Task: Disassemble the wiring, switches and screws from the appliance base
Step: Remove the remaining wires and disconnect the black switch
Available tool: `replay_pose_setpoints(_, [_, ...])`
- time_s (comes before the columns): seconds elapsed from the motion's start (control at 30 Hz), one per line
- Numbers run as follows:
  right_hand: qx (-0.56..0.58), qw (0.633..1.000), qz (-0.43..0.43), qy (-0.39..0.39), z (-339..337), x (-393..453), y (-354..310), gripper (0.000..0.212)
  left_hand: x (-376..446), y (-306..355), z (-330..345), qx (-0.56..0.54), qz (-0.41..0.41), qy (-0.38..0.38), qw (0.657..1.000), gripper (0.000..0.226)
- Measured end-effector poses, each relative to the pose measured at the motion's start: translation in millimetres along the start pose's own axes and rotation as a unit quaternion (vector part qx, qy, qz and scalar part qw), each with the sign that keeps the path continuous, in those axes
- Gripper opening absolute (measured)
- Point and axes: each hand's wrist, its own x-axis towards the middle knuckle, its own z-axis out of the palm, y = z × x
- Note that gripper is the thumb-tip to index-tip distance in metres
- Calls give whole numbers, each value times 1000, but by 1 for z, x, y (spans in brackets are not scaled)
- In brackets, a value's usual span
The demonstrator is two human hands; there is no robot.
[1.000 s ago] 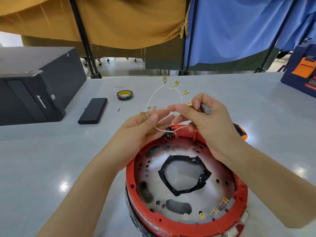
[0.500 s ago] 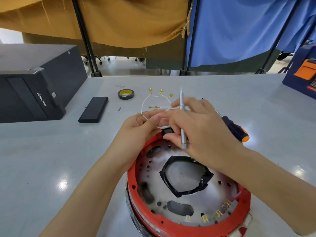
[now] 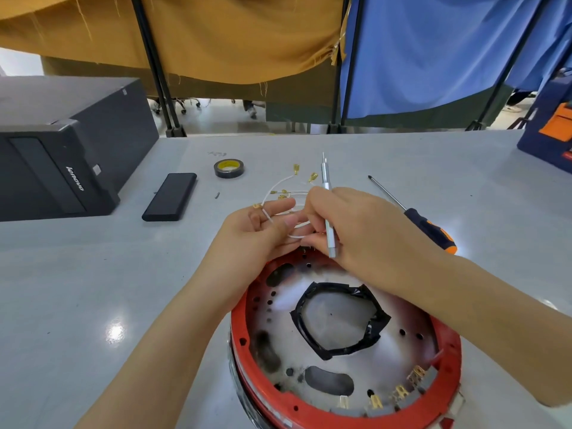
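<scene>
The round appliance base [image 3: 266,394] with a red rim and a metal plate lies upside down at the table's near edge. Black tape [image 3: 340,320] rings its middle opening, and brass terminals [image 3: 399,393] line its near rim. At the far rim my left hand [image 3: 263,230] pinches a bundle of white wires [image 3: 278,185] with brass connectors. My right hand [image 3: 349,227] grips a slim silver screwdriver [image 3: 326,193], its tip pointing away, and its fingers also touch the wires.
An orange and black screwdriver [image 3: 424,224] lies right of my hands. A roll of black tape [image 3: 229,168], a black slab-shaped case [image 3: 170,196] and a black computer tower [image 3: 62,144] stand to the left. A blue box [image 3: 551,131] is at far right.
Both hands lowered the wire bundle toward the base's far rim. The silver screwdriver turned in my right hand and now stands upright with its tip pointing away.
</scene>
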Motion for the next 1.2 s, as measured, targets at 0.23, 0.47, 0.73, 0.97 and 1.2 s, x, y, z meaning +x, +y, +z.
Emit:
replay_pose_setpoints(0.23, [16,999,8,-35,5,5,6,53,-2,3,1,9,-5,3,1000,31])
replay_pose_setpoints(0.47, [26,999,4,-36,7,-1,11,46,-4,-1,9,114,29,44,992,29])
replay_pose_setpoints(0.73, [-40,995,-91,-10,-3,-3,10,25,-7,2,10,97,54,65,992,25])
replay_pose_setpoints(0.97, [-30,998,25,-49,9,9,48,33,0,-11,-4,394,79,114,909,24])
replay_pose_setpoints(1.2, [-80,976,80,-188,41,42,94,29,5,-17,-6,446,32,66,892,25])
